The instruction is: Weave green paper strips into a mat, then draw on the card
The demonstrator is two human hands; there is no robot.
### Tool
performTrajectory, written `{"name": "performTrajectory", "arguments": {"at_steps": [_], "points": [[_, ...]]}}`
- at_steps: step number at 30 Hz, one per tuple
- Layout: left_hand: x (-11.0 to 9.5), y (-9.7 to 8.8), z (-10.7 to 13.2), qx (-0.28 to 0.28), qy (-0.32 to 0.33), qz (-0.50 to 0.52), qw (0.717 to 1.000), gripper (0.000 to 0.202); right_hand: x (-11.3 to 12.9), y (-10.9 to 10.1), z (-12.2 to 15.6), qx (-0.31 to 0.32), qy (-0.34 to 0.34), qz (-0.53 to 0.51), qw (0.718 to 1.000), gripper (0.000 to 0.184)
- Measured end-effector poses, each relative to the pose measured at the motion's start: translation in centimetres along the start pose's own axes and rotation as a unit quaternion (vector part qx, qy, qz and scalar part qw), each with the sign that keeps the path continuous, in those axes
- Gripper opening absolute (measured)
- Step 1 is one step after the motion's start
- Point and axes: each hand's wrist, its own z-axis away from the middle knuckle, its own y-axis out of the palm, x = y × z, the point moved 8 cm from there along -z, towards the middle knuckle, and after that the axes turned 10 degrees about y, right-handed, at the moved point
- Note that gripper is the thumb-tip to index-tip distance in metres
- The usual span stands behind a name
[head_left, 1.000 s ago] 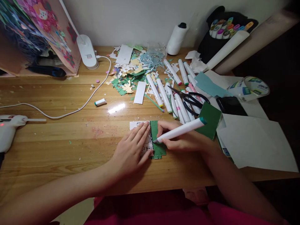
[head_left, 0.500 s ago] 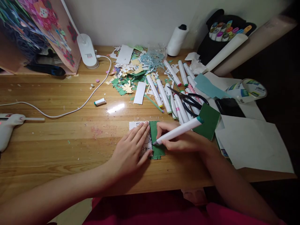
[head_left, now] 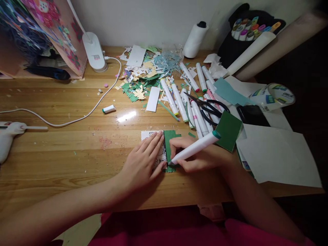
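Observation:
My left hand point(head_left: 145, 159) lies flat with its fingers stretched out over a white paper piece point(head_left: 146, 135) with black line drawings, pressing it to the table. Against the right edge of that paper lies a dark green card point(head_left: 169, 141) with notched ends. My right hand point(head_left: 198, 155) grips a white marker point(head_left: 196, 147) with a green end, tilted up to the right. The marker's tip rests at the lower part of the green card, beside the seam with the white paper. A marker cap point(head_left: 109, 109) lies farther off to the left.
Paper scraps point(head_left: 143, 75) are heaped at the back, with several white markers point(head_left: 179, 102) beside them. Black scissors point(head_left: 210, 107) lie on the markers, near a green square point(head_left: 230, 131). White sheets point(head_left: 279, 153) cover the right side. A glue gun point(head_left: 10, 136) and a white cable point(head_left: 84, 118) are at left.
My right hand and the marker have moved slightly down along the green card's left edge. My left hand stays on the paper. The whole view has shifted a little.

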Motion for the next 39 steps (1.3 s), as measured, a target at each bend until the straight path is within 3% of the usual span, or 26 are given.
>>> {"name": "performTrajectory", "arguments": {"at_steps": [7, 15, 24, 39], "points": [[0.0, 0.1, 0.0, 0.007, -0.004, -0.004, 1.000, 0.061, 0.5, 0.1, 0.1, 0.009, -0.034, 0.015, 0.999, 0.015], [0.0, 0.1, 0.0, 0.009, -0.001, -0.012, 1.000, 0.061, 0.4, 0.3, 0.0, 0.019, -0.022, 0.011, 1.000, 0.014], [0.0, -0.1, -0.2, 0.018, 0.006, -0.011, 1.000, 0.062, 0.0, 0.5, 0.0, 0.086, -0.026, -0.048, 0.995, 0.012], [-0.5, 0.1, -0.5, -0.005, 0.009, -0.036, 0.999, 0.064, -0.6, 0.2, 0.2, 0.109, 0.003, -0.121, 0.987, 0.013]]}}
